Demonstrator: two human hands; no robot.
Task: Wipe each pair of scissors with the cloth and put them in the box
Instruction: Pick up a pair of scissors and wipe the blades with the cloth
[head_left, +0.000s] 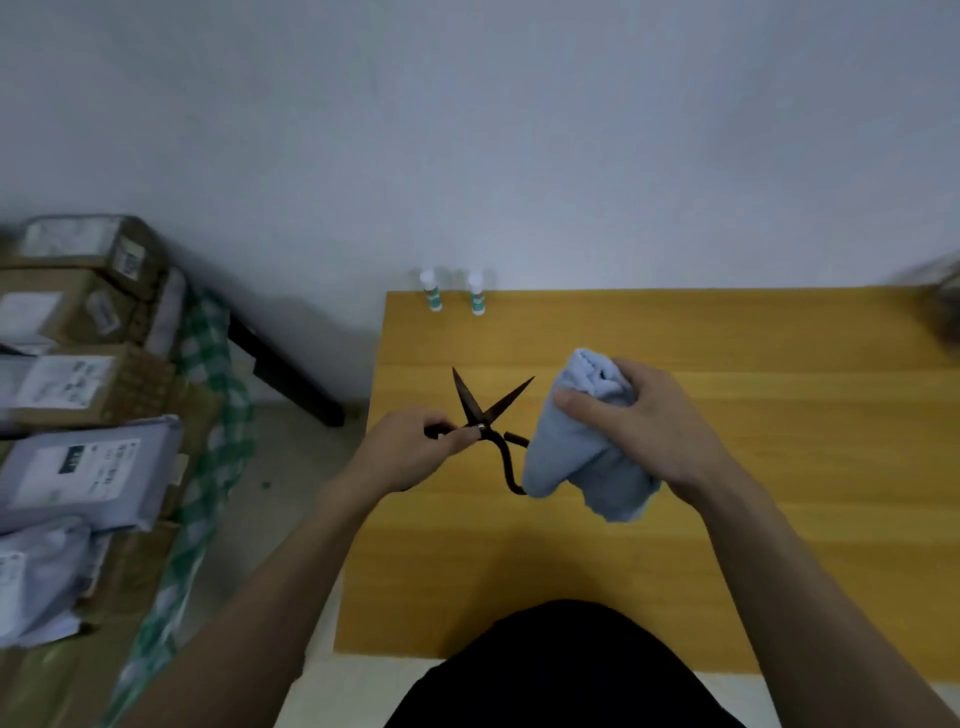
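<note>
The dark metal scissors (485, 415) are held open above the yellow wooden table (727, 467), the left hand (415, 452) pinching one handle near the pivot. Just right of them, the right hand (644, 421) grips a bunched, soft pale-blue cloth (566, 457). The scissors look stiff, and their points sharp; hold them by the handles. No box is visible.

You have one pair of scissors (488, 415) in view, one blue cloth (582, 447), and two small white bottles, one (431, 291) beside the other (477, 294). You have two hands showing, the left (415, 447) and the right (644, 415), and one wooden table (779, 415).
</note>
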